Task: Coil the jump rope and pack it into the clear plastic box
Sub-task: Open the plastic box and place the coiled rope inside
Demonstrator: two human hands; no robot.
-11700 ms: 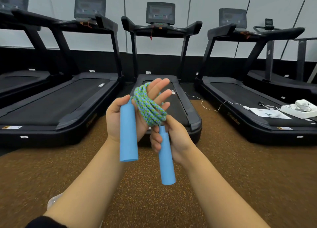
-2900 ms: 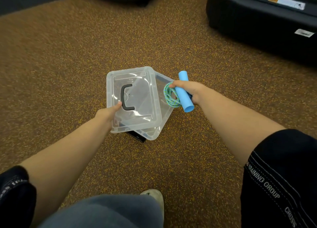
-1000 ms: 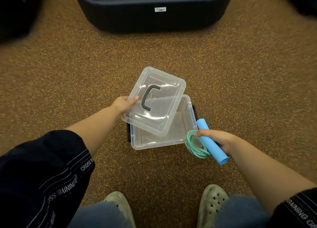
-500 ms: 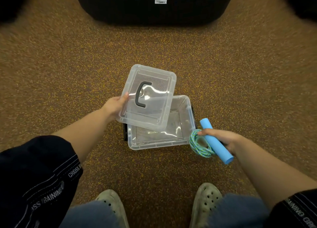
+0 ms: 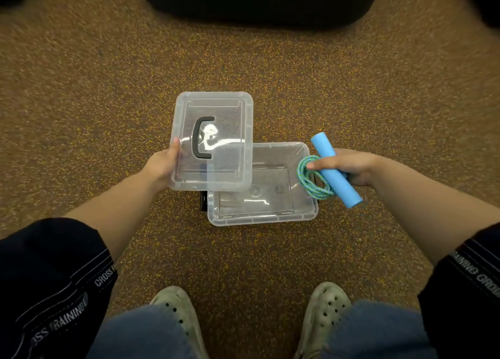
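The clear plastic box [image 5: 261, 218] sits open on the brown speckled floor in front of my feet, with nothing inside it. My left hand [image 5: 161, 164] grips the clear lid [image 5: 212, 142] by its left edge and holds it up over the box's far left corner; the lid has a black handle. My right hand [image 5: 345, 166] is closed around the jump rope [image 5: 311, 181]: a green-blue coil and blue foam handles [image 5: 335, 173], held just above the box's right rim.
A black treadmill base [image 5: 259, 4] runs across the top of the view. My two feet in pale clogs [image 5: 176, 312] stand just short of the box. Brown speckled flooring lies all round it.
The lid has swung further left and away, uncovering most of the box. My right hand has carried the coiled rope up and in toward the box's right rim.
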